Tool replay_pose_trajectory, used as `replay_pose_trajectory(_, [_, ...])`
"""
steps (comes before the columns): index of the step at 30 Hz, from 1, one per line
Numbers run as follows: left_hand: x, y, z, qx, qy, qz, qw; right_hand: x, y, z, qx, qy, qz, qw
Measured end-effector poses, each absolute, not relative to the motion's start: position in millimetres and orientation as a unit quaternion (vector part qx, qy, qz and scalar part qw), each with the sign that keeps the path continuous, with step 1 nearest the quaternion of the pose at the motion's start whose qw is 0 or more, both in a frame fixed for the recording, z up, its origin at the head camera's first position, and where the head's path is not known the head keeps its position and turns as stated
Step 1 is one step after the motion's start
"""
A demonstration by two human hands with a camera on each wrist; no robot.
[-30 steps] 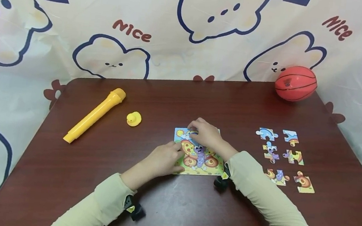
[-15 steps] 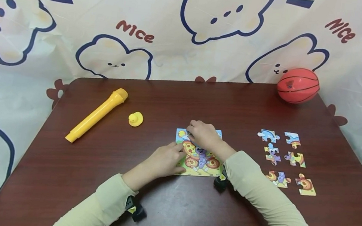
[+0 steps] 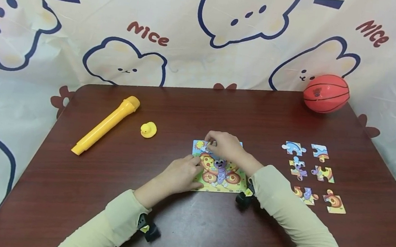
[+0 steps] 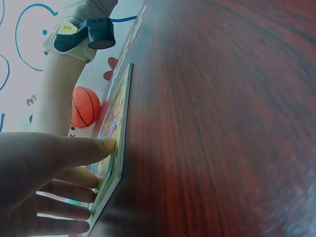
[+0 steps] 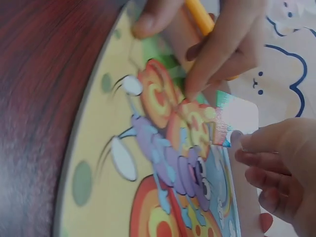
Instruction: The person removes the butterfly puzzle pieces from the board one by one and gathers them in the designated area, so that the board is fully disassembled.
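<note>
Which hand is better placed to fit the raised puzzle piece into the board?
Probably the right hand: it pinches the puzzle piece at the far edge of the board, while the left hand rests on the left side.

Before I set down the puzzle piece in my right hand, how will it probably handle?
The puzzle piece is probably stiff, since it looks flat while your right hand pinches it near an edge. It looks small beside your hand, so it's likely light. The bright glare on its face suggests a smooth, perhaps slippery surface.
</note>
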State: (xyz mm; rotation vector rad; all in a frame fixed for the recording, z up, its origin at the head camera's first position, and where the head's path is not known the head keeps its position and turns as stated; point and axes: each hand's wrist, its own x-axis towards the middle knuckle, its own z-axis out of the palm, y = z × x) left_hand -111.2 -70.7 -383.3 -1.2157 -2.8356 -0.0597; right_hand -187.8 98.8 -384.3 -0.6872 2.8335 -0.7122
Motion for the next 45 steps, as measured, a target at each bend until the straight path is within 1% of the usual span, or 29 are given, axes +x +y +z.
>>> replay_pose_trajectory(5, [-112,-71,-384,-0.394,-0.919,-0.024,0.024,-192,108,-384,-0.182,0.901,-0.379,0.107])
replay_pose_trajectory(11, [-112,-71,-383,-0.391,-0.920,-0.028,0.007,-198,132,-377,-0.139,0.880,-0.441,0.106])
replay_pose_trajectory(16, [-112,-71,-383,-0.389,-0.920,-0.034,0.005,-205,167,-362,-0.091,0.891,-0.433,0.104])
replay_pose_trajectory(20, [-112,-72,-384,-0.388,-0.921,-0.035,0.009,-210,199,-354,-0.069,0.905,-0.411,0.091])
replay_pose_trajectory(24, [-112,-71,-385,-0.390,-0.920,-0.036,0.010,-209,229,-353,-0.062,0.920,-0.379,0.085])
replay_pose_trajectory(28, [-112,-71,-385,-0.390,-0.920,-0.035,0.011,-205,250,-354,-0.063,0.929,-0.351,0.099])
replay_pose_trajectory(35, [-112,-72,-384,-0.391,-0.920,-0.033,0.014,-202,264,-365,-0.059,0.937,-0.325,0.115])
replay_pose_trajectory(45, [-111,-73,-384,-0.389,-0.920,-0.039,0.014,-207,260,-374,-0.025,0.948,-0.292,0.126])
